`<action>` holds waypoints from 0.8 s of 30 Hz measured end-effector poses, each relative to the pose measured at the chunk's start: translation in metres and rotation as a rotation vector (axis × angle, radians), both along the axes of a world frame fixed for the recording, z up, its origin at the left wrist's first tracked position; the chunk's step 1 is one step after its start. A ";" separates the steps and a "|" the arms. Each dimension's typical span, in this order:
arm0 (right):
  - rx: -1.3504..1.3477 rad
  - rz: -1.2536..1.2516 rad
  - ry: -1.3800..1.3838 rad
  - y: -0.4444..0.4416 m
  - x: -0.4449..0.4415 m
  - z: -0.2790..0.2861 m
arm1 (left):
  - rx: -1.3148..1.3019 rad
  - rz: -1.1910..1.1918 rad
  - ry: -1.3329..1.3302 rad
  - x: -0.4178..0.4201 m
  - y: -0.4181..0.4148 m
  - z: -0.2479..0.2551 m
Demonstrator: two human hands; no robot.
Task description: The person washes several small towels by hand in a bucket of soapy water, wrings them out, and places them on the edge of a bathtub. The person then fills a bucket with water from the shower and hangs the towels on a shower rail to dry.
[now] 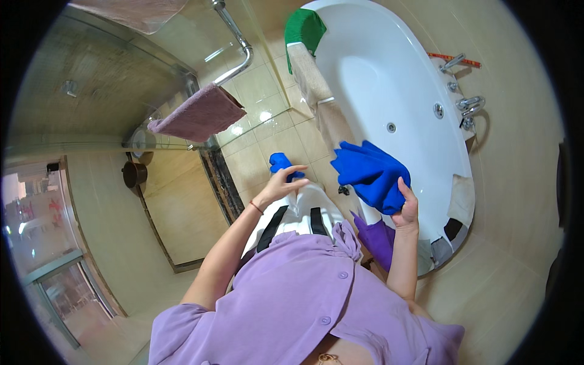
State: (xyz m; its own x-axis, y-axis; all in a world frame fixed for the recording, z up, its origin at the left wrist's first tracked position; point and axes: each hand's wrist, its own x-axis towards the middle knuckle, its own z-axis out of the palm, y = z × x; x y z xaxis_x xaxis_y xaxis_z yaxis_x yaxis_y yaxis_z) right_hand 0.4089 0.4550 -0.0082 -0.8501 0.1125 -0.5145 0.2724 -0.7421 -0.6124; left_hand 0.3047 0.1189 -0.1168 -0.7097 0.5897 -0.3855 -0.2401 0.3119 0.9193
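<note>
My right hand [405,204] grips a folded bright blue cloth [372,175], with its thumb on top of the fabric. The cloth hangs over the near-left rim of a white bathtub [369,82], and its far edge is fanned into pointed folds. My left hand [284,183] is held above my white trousers, empty, with thumb and fingers apart. Just past its fingers a smaller blue item [281,162] shows, partly covered; whether it is a cloth or a slipper I cannot tell. A purple cloth [374,237] hangs beside the tub, close to my right forearm.
A green cloth [305,29] and beige towels [311,70] drape over the tub's left rim. Grey and black cloth pieces [453,228] lie on its near right rim. Chrome taps [470,104] line the far side. A mauve towel [200,114] hangs from a metal bar by a glass partition.
</note>
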 end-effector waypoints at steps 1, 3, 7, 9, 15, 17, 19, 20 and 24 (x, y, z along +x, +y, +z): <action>-0.042 0.002 0.026 -0.004 -0.006 0.010 | 0.026 -0.013 0.171 -0.003 0.017 0.008; -0.123 0.000 0.075 -0.012 -0.016 0.026 | -0.051 -0.085 0.274 -0.007 0.048 0.050; -0.156 0.132 0.121 -0.029 -0.045 0.020 | 0.095 -0.054 0.327 -0.008 0.077 0.049; -0.123 0.119 0.110 -0.039 -0.067 0.008 | 0.110 -0.026 0.486 -0.005 0.081 0.054; -0.100 0.265 -0.062 -0.073 -0.136 -0.063 | 0.185 0.063 0.226 0.013 0.062 0.096; -0.075 0.294 -0.127 -0.085 -0.150 -0.071 | 0.112 0.077 0.180 0.014 0.049 0.102; -0.100 0.237 -0.080 -0.109 -0.167 -0.067 | 0.047 0.109 0.119 0.010 0.034 0.114; -0.165 0.273 -0.043 -0.116 -0.175 -0.063 | 0.042 0.150 0.062 0.007 0.027 0.113; -0.324 0.386 0.098 -0.146 -0.211 -0.008 | 0.018 0.258 0.153 -0.004 -0.001 0.111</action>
